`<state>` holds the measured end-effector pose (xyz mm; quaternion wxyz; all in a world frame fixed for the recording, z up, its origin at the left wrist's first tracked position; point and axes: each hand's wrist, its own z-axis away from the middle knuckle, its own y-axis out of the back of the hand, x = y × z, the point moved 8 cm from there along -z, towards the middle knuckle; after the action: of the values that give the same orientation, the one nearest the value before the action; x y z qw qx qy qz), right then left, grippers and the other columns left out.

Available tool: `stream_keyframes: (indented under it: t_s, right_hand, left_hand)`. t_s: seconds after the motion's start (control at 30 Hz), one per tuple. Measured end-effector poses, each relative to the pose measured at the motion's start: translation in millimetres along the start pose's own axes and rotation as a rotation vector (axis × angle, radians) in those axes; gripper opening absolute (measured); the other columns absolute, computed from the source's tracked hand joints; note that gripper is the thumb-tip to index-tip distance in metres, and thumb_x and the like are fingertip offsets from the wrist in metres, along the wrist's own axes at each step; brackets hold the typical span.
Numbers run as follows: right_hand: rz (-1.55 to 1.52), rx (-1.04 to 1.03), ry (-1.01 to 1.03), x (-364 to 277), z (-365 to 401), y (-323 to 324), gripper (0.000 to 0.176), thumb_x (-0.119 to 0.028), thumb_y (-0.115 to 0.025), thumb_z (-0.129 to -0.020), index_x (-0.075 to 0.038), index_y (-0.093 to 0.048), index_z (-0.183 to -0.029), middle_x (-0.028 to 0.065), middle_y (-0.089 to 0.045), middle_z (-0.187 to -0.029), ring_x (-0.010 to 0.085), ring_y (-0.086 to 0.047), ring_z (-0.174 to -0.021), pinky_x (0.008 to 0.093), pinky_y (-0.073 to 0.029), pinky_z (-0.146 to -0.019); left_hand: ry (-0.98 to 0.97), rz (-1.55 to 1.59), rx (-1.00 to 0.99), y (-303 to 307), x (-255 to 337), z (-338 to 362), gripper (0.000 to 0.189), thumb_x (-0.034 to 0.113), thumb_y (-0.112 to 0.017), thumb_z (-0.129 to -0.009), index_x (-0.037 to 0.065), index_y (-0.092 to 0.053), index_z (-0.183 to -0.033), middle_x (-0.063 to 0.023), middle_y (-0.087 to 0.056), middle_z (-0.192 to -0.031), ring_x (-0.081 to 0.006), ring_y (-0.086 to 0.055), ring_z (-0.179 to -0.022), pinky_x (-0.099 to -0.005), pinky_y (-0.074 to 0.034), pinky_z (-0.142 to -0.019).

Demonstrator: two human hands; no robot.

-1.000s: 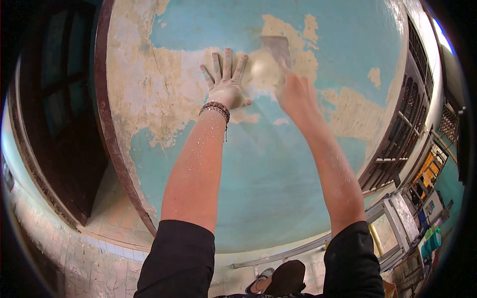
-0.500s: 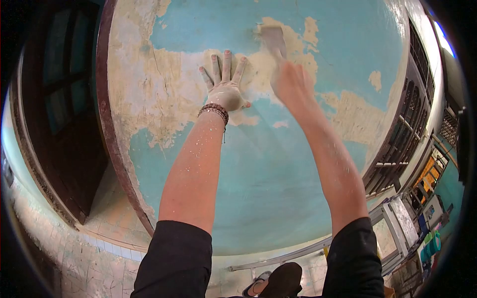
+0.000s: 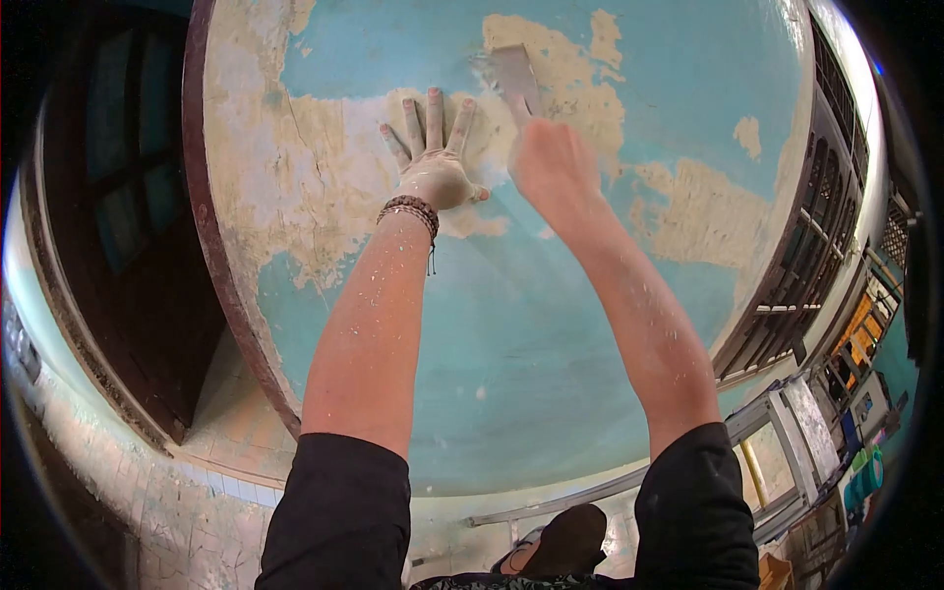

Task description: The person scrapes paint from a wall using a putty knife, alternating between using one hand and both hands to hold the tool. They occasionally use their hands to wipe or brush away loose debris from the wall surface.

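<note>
Ahead of me stands a wall (image 3: 531,354) with blue-green paint and large patches where beige plaster shows. My left hand (image 3: 436,167) lies against it with fingers spread, dusted in pale powder, a beaded bracelet (image 3: 408,209) at the wrist. To its right, my right hand (image 3: 556,167) is closed around a scraper (image 3: 515,79). The scraper's wide flat blade points up and meets the wall at the border of blue paint and bare plaster. Loose flakes show beside the blade's left corner. The scraper's handle is mostly hidden in my fist.
A dark wooden door (image 3: 128,226) stands at the left, beyond a brown frame edge (image 3: 202,187). A barred window (image 3: 801,236) is on the right. Below it lean a metal ladder (image 3: 787,442) and stacked items, including a teal container (image 3: 865,479). Debris dots the tiled floor (image 3: 197,521).
The scraper and my right hand have shifted left along the wall, and flakes now show by the blade. My left hand stays spread on the wall. The view has shifted slightly.
</note>
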<state>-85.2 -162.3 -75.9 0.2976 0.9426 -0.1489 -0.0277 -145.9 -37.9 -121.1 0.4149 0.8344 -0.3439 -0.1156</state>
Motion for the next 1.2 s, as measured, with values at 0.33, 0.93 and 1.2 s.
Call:
stream_keyframes:
  t_s: [0.33,0.93,1.2]
  right_hand:
    - [0.024,0.015,-0.026,9,14,-17,0.056,-0.006,-0.051,-0.086,-0.011,-0.047,-0.142,0.0241,-0.065,-0.076,0.0417,-0.065,-0.073,0.0487,-0.051,-0.066]
    - [0.000,0.038,-0.007,-6,20,-30,0.056,-0.010,-0.049,-0.089,-0.011,-0.044,-0.144,0.0230,-0.066,-0.078,0.0397,-0.065,-0.073,0.0484,-0.052,-0.066]
    - [0.024,-0.054,-0.016,-24,-25,-22,0.060,-0.008,-0.052,-0.086,-0.011,-0.042,-0.145,0.0240,-0.067,-0.081,0.0393,-0.067,-0.078,0.0490,-0.053,-0.069]
  left_hand:
    - [-0.054,0.060,0.124,-1,-4,-1,0.133,0.052,-0.084,-0.063,0.023,0.007,-0.156,-0.0156,0.016,-0.161,-0.0426,0.020,-0.145,-0.0670,0.013,-0.110]
    - [0.055,0.329,0.311,2,-20,11,0.148,0.044,-0.091,-0.052,0.013,0.010,-0.155,-0.0095,0.010,-0.163,-0.0297,0.015,-0.149,-0.0575,0.010,-0.117]
    - [0.059,0.315,0.393,-1,-23,12,0.151,0.047,-0.092,-0.048,0.010,0.008,-0.155,-0.0112,0.011,-0.162,-0.0324,0.014,-0.149,-0.0598,0.011,-0.115]
